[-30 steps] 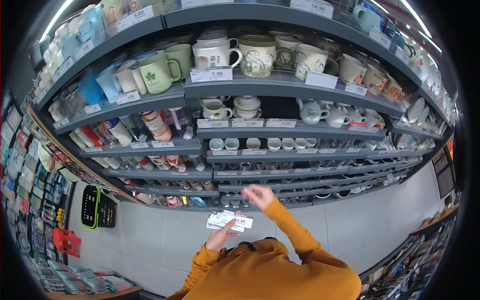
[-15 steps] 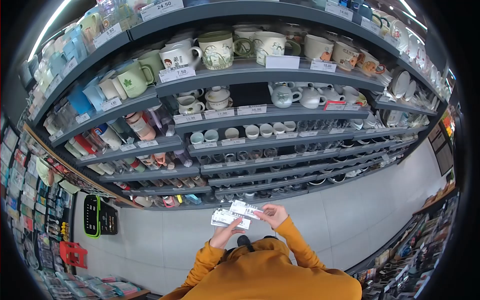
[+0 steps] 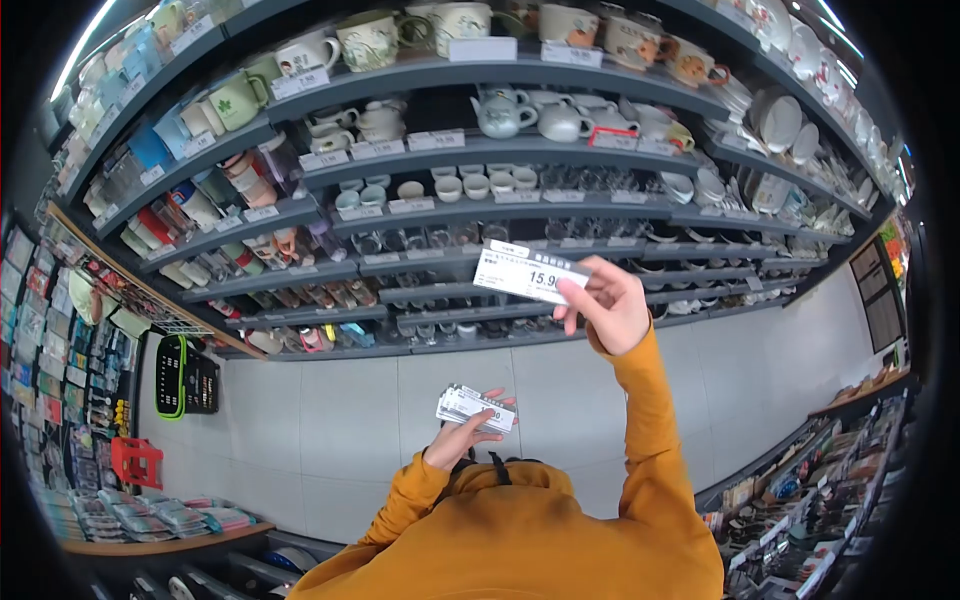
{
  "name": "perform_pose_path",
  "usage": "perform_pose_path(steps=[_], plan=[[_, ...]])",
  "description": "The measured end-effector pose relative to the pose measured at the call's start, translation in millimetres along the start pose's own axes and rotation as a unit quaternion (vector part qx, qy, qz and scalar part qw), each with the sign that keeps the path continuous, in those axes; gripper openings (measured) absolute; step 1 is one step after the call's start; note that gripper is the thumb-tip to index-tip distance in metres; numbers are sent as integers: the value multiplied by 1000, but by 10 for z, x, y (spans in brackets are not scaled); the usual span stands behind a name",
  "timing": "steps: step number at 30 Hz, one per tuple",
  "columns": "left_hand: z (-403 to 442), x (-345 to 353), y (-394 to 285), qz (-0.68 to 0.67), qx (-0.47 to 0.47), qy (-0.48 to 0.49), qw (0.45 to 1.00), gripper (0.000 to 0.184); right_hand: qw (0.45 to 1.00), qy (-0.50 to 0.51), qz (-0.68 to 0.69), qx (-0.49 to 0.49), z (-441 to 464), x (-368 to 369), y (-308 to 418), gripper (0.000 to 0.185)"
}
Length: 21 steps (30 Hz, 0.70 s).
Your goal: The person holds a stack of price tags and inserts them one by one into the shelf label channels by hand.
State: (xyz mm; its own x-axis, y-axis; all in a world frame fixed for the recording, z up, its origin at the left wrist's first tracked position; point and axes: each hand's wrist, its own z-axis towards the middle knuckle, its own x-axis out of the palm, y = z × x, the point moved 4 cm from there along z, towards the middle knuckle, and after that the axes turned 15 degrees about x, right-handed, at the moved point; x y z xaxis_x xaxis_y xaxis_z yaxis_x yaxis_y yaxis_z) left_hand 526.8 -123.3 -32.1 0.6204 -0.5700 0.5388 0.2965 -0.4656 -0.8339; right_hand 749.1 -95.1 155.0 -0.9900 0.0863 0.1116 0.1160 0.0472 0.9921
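Pinched by its right end, a white price tag (image 3: 525, 275) printed with 15.9 and a further digit under my thumb is held up in front of the shelves by my right hand (image 3: 612, 305). Lower and nearer my body, my left hand (image 3: 462, 437) grips a fanned stack of similar price tags (image 3: 470, 405), its thumb lying across the top one. Behind the raised tag are lower shelves with glassware, partly hidden by the tag and hand.
Shelves hold mugs (image 3: 368, 42), teapots (image 3: 505, 115) and small cups (image 3: 448, 188), with price labels along the edges. A black basket with a green rim (image 3: 172, 375) and a red basket (image 3: 137, 462) stand on the floor at left. More goods line the right side.
My right hand has moved up and forward, carrying one price tag away from the stack. My left hand keeps the rest near my body. The shelves sit higher in view.
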Motion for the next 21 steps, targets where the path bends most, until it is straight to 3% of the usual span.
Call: perform_pose_path(steps=[9,21], plan=[[-342,779,512,-22,-22,-3,1000,48,999,-19,-33,-21,-699,-295,191,10],[-522,802,365,14,13,-21,1000,47,999,3,-27,-40,-817,-166,241,11]])
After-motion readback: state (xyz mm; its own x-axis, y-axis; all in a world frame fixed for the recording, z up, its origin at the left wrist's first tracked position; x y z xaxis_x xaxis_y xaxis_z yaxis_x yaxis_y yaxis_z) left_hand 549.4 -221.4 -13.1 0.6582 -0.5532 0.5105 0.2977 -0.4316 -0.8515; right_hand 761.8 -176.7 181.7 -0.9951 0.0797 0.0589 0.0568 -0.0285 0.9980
